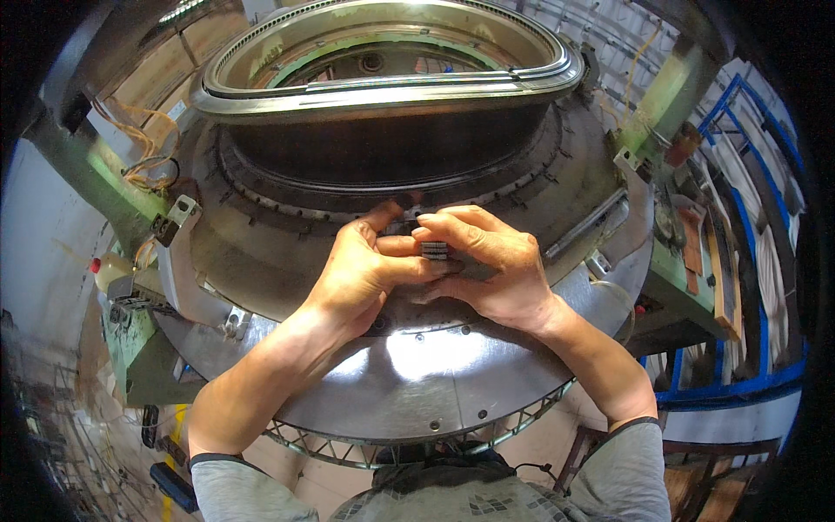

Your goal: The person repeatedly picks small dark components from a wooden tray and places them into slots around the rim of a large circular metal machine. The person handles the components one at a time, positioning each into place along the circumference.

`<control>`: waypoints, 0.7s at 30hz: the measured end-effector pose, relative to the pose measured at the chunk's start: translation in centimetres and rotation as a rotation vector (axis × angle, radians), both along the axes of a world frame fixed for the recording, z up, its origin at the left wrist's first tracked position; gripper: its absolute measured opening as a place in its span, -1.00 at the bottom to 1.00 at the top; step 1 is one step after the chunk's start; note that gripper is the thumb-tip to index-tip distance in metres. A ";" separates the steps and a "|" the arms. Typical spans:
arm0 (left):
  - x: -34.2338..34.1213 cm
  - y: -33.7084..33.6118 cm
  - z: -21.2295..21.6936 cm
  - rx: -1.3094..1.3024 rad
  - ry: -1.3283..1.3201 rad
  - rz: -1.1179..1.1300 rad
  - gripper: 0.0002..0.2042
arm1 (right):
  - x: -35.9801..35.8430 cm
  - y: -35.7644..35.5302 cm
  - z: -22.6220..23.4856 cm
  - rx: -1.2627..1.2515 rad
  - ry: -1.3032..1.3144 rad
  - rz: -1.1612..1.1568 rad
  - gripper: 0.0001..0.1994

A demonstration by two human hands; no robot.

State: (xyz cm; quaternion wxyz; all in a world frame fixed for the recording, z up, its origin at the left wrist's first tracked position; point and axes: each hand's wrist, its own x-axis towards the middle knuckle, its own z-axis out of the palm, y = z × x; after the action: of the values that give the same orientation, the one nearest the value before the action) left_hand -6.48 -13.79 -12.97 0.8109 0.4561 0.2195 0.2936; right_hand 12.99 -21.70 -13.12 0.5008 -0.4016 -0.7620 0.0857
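Observation:
My left hand and my right hand meet over the near part of a large round machine table. Between their fingers is a small grey metal block with parallel ridges, gripped from both sides. Much of the block is covered by my fingers. Just beyond the fingertips a small shiny metal part shows; whether it touches the block or my fingers I cannot tell.
A big metal ring rises from the table's middle. Bracket blocks stand on the left and a long metal bar lies on the right. Green posts flank the machine. A blue frame rack stands farther right.

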 end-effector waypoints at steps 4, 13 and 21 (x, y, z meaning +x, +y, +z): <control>0.4 -0.4 -0.3 0.048 0.083 0.029 -0.17 | 0.1 0.1 -0.1 0.017 -0.074 0.011 -0.38; 0.2 -0.6 0.0 0.059 0.036 0.027 -0.18 | 0.3 -0.1 -0.1 -0.110 -0.066 -0.010 -0.44; 0.4 -0.8 -0.4 0.036 0.075 -0.006 -0.20 | 1.1 1.1 -0.7 -0.007 -0.082 0.110 -0.49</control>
State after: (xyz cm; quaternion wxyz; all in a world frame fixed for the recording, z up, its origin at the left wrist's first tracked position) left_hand -6.07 -14.58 -13.40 0.7948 0.4817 0.2431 0.2779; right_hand 14.08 -20.57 -13.82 0.4624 -0.3641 -0.8023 0.0994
